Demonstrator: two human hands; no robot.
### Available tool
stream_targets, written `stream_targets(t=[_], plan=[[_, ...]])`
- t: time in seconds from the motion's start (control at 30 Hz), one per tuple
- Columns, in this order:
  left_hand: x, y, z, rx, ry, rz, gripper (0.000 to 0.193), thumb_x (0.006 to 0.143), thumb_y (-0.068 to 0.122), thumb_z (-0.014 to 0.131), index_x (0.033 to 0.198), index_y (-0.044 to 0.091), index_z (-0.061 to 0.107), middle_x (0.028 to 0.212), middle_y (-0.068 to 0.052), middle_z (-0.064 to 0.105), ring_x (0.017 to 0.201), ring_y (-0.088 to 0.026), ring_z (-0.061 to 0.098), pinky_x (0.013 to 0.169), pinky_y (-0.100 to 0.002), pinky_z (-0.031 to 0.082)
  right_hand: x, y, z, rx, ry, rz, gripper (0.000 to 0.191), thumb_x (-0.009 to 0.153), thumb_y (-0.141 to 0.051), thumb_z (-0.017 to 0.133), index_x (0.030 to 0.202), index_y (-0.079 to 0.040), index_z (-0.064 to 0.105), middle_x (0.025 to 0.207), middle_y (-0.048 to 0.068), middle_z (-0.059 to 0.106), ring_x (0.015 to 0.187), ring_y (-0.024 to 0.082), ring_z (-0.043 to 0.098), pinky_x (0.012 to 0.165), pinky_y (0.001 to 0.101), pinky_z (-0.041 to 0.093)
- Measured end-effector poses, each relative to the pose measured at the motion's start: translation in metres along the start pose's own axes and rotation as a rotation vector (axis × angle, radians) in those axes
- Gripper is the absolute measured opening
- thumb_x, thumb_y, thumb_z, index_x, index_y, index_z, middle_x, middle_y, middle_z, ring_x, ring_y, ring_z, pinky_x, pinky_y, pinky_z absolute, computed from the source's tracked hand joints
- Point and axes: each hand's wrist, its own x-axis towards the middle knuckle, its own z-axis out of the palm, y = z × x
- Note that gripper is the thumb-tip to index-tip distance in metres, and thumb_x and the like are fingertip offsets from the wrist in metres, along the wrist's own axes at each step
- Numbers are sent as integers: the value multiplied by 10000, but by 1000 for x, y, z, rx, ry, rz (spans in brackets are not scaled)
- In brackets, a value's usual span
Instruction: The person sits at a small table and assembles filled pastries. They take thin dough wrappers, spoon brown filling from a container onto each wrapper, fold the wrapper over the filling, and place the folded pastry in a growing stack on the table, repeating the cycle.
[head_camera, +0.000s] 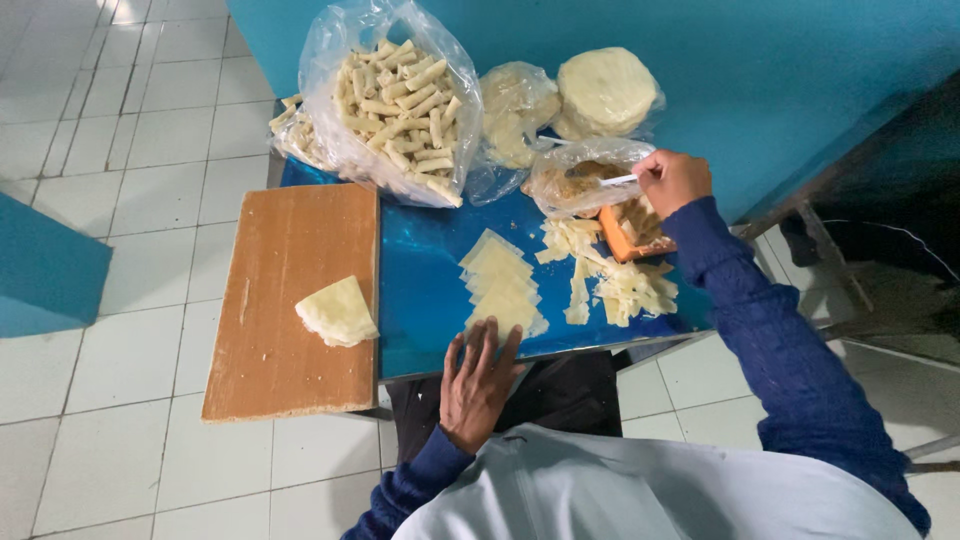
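Observation:
My left hand (478, 380) lies flat, fingers spread, at the near edge of a blue table (425, 290), touching the closest sheet in a row of pale square pastry wrappers (500, 282). My right hand (672, 181) is closed on a white spoon (612, 181) that reaches into a clear plastic bag of filling (580, 178). Just below that hand stands a small orange container (622, 235). Loose wrapper scraps (625, 285) are scattered near it.
A wooden board (290, 300) on the left carries a folded stack of wrappers (338, 311). A large plastic bag of rolled pastries (395, 100) and bagged round dough stacks (605, 92) sit at the back. A blue wall and white floor tiles surround the table.

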Motion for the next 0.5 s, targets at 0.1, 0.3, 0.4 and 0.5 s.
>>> stream_targets(t=[0.1,0.3,0.4,0.5], plan=[[1,0,-1,16,3,7,569,991,376,604,1516,209,466,1525,-138,456,1421,-297,435,1161,-518,317,3,1,-1,97,-19,60,70,919,-110,740,954,-78,792,874,92,770,739,197,732,686,324,557],[5,-5,-11,-159,95,-17,481,978,274,633,1434,142,562,1458,-147,515,1369,-310,496,1141,-504,355,-3,1,-17,206,13,95,79,938,-86,732,979,-39,781,914,81,779,768,131,726,697,280,553],[9,-6,-18,-203,156,-196,396,944,232,671,1303,74,617,1328,-141,562,1244,-348,522,1009,-466,413,-9,-1,-25,246,15,110,93,951,-84,716,1001,-44,783,914,68,780,776,113,725,701,264,553],[17,-9,-25,-188,173,-325,406,888,258,739,1189,14,616,1193,-170,559,1097,-371,513,880,-487,396,-13,-8,-30,247,13,160,99,935,-92,742,1009,-48,792,879,68,769,742,116,694,676,264,534]])
